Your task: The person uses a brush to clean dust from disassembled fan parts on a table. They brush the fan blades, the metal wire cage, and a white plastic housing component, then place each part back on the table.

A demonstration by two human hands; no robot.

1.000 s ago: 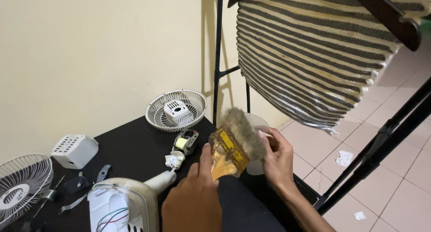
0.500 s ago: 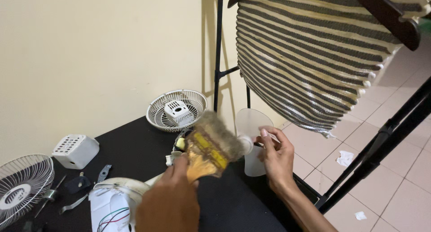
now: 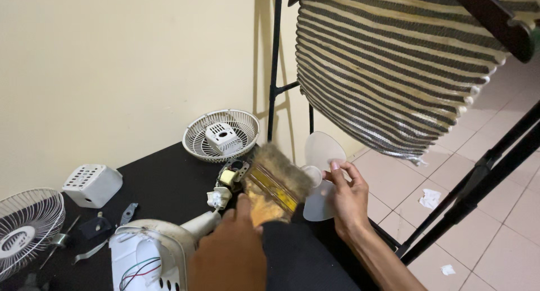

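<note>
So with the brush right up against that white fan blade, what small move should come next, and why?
Probably draw the brush across the white fan blade. The left hand holds its bristles at the blade's hub, and the right hand steadies the blade over the black table.

The wide brush [image 3: 275, 184] swings left and down off the white fan blade [image 3: 319, 175], bristles now over the black table's edge by the small motor [image 3: 233, 173]. The left hand [image 3: 230, 251] drops lower with it. The blade comes clear into view, right hand [image 3: 349, 198] opening its fingers along the rim
</note>
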